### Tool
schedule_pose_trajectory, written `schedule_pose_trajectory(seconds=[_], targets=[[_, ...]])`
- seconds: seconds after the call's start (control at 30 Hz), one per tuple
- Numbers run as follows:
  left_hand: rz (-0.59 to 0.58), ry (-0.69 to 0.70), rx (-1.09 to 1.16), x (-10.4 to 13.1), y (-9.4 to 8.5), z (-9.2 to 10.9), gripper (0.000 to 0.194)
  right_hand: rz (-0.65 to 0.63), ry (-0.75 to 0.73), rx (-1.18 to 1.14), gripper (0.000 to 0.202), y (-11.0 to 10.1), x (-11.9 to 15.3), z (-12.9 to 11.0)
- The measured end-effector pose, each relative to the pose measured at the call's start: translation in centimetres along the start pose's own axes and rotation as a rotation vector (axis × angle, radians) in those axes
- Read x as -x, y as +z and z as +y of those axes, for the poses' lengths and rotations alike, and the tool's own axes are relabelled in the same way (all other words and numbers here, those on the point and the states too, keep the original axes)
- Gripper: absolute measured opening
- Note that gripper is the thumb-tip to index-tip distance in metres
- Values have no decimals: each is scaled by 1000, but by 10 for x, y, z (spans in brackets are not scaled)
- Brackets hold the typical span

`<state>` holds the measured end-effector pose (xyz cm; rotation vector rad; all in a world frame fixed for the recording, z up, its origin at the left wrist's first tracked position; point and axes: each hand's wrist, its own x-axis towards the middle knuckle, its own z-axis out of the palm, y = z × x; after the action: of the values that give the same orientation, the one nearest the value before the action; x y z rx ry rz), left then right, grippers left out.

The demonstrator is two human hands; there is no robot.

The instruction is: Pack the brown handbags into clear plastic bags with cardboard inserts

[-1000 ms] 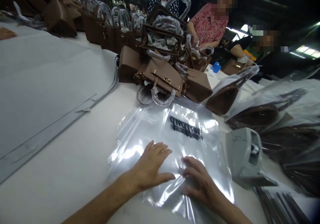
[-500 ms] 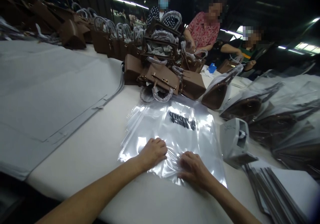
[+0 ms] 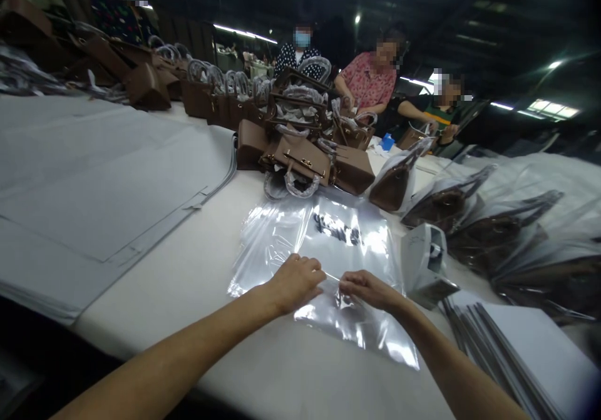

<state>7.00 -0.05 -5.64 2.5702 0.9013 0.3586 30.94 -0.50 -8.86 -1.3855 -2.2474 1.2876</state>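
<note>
A pile of clear plastic bags [image 3: 275,235] with dark lettering lies on the white table, glossy with reflections. My left hand [image 3: 298,284] is closed, fingers and thumb pinching the top plastic bag near its middle. Just to the right, my right hand [image 3: 369,290] pinches the same sheet of plastic, a short gap between the two hands. The bag's near part spreads toward me below my right hand. Beyond the pile, a brown handbag [image 3: 307,155] with wrapped handles lies tilted, its handles touching or nearly touching the plastic.
White sheets [image 3: 117,169] are stacked at left. At right stand a white dispenser-like object [image 3: 422,254], flat dark-edged pieces [image 3: 488,345] and brown bags in clear plastic [image 3: 504,226]. More brown handbags [image 3: 201,97] fill the back, where several people work.
My right hand has risen slightly and now pinches the plastic beside my left hand. The top bag's near edge has shifted down and right. The view has turned slightly.
</note>
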Motion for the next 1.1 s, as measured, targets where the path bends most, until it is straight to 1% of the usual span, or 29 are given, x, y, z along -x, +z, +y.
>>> schedule_pose_trajectory(seconds=[0.03,0.1,0.17,0.2,0.27,0.33,0.37,0.43,0.5,0.57,0.63,0.7,0.77,0.83,0.93,0.97,1.03,1.07,1.1], targets=[[-9,-10,15,-5,-3,2,17,13,-8,27,48,-5,2,-4],[-34,-38,69,-14,-11,4,28,89,-17,103,44,-15,10,-18],[-47,-86,144,-21,-17,4,27,253,-16,185,38,-17,23,-38],[-43,-115,187,-24,-20,4,24,359,-45,253,33,-14,31,-49],[-21,-175,281,-29,-23,3,17,565,-181,459,22,-1,47,-68],[1,-221,383,-32,-22,3,15,722,-308,730,20,16,57,-78],[5,-237,436,-33,-22,3,18,775,-327,849,20,23,60,-78],[-8,-256,544,-34,-20,3,28,824,-262,986,16,33,63,-71],[-32,-263,643,-33,-20,3,35,820,-182,1031,16,36,67,-62],[-49,-266,716,-32,-19,5,34,827,-178,1033,13,36,70,-58],[-54,-267,757,-31,-18,8,24,851,-241,1047,11,36,71,-62],[-58,-266,783,-30,-16,13,14,837,-297,1076,15,38,67,-71],[-35,-274,797,-31,-15,17,11,798,-290,1099,16,44,60,-75],[53,-303,789,-32,-17,18,13,767,-272,1087,16,55,55,-70],[282,-332,715,-37,-30,19,15,748,-278,1087,15,75,61,-54],[347,-318,678,-39,-35,20,15,714,-266,1085,14,81,67,-50],[418,-236,585,-41,-41,28,14,588,-205,995,12,86,76,-50],[429,-175,531,-41,-42,34,13,524,-158,912,10,84,78,-54],[430,-108,473,-41,-41,42,12,486,-94,828,14,79,76,-59]])
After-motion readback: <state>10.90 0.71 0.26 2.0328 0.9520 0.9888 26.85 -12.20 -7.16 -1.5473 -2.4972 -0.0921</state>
